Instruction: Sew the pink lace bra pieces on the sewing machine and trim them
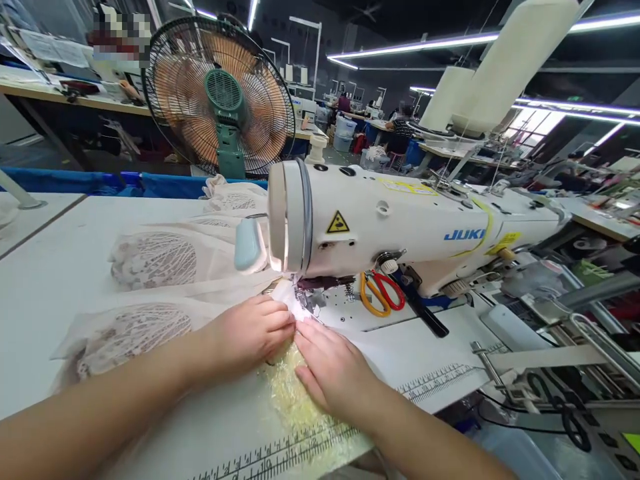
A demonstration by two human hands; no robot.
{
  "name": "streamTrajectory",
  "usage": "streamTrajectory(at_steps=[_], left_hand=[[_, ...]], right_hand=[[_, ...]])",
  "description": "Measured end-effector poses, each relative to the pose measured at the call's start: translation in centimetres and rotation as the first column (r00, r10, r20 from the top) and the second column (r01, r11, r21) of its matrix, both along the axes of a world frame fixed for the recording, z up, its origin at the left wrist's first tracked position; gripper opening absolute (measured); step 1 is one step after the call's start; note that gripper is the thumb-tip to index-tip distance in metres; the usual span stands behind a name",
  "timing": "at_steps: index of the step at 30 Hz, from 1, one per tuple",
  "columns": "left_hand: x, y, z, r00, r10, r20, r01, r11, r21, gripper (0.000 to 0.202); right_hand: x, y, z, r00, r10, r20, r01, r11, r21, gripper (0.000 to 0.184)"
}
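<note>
At the white sewing machine (380, 223), a strip of pale yellow, textured lace fabric (287, 390) runs up the table to the needle area, with white cloth at its far end. My left hand (255, 330) has its fingers curled down on the fabric's left edge, close to the presser foot; the fingertips are partly hidden. Lying on the fabric's right side is my right hand (333, 367), fingers stretched forward and thumb apart. The two hands' fingertips nearly meet just in front of the foot, and the needle itself is hard to make out.
Sheer pieces with lace panels (153, 260) spread over the table's left side. Orange-and-red-handled scissors (383, 293) lie under the machine arm. A printed ruler (280, 457) crosses the front edge. Behind stand a large fan (220, 97) and thread cones (510, 60). People sit farther back.
</note>
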State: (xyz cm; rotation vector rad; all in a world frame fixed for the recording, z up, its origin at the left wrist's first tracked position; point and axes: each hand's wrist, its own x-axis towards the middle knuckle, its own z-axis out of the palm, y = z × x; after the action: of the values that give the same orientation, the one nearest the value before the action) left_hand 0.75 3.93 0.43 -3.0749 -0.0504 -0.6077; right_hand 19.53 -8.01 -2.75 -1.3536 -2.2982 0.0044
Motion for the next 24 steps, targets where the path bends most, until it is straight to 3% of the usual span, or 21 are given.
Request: streamTrajectory(at_steps=[8, 18, 22, 24], left_hand=[[-0.3, 1.0, 0.1, 1.000, 0.029, -0.011, -0.027, 0.985, 0.171, 0.032], [0.0, 2.3, 0.7, 0.972, 0.174, -0.160, -0.157, 0.981, 0.113, 0.036], [-0.2, 0.8, 2.6, 0.978, 0.201, -0.055, -0.187, 0.962, 0.199, 0.033], [-1.6, -1.3, 3.5, 0.947, 0.322, -0.004, -0.311, 0.916, 0.253, 0.038]], right_hand=[[0.1, -0.1, 0.2, 0.999, 0.023, -0.024, -0.022, 0.999, 0.045, 0.035], [0.2, -0.2, 1.2, 1.000, 0.023, -0.017, -0.023, 1.000, -0.011, 0.029], [0.5, -1.9, 1.4, 0.992, 0.085, -0.091, -0.088, 0.996, -0.026, 0.029], [0.7, -4.1, 0.6, 0.980, 0.104, -0.171, -0.117, 0.991, -0.065, 0.030]])
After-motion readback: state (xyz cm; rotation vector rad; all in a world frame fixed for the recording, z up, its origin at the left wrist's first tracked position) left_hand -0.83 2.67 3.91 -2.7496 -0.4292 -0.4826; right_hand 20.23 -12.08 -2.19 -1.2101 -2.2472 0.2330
